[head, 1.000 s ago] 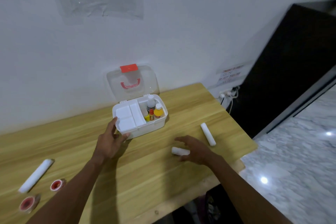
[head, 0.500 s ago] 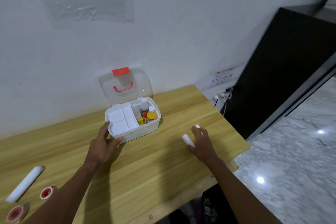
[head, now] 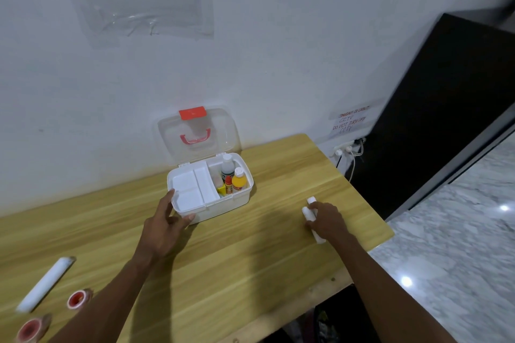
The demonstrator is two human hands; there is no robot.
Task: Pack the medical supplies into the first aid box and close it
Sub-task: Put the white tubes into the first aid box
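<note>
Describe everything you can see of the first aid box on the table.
The first aid box is white plastic with rounded corners, standing open on the wooden table near the wall. Its clear lid, with a red latch and red handle, stands upright, hinged at the back. A white divided tray fills its left side; the right side holds a white bottle, a yellow bottle and smaller items. The left hand touches its front left corner.

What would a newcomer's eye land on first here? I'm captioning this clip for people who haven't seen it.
Probably the white first aid box at the table's middle, its clear lid with a red latch propped open against the wall and bottles in its right compartment. Next, the left hand touching the box's near corner, and the right hand on white rolls near the table's right edge.
</note>
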